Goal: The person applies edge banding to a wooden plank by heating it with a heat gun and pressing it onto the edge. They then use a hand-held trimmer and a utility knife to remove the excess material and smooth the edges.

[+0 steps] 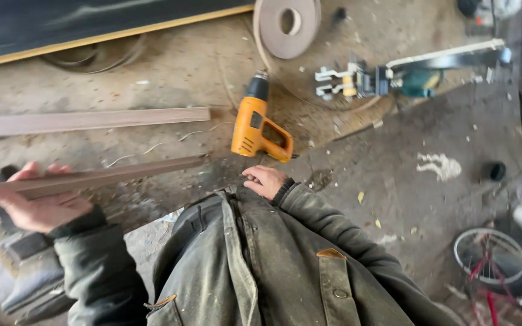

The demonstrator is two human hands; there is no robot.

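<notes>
Brown wooden strip in the half-curled left hand; right hand loose, empty, just below the orange heat gun.

Two long wooden strips lie toward ten o'clock, one of them in a hand. One orange heat gun at twelve. One roll of edge banding at twelve. One wheel, perhaps a bicycle's, at four.
</notes>
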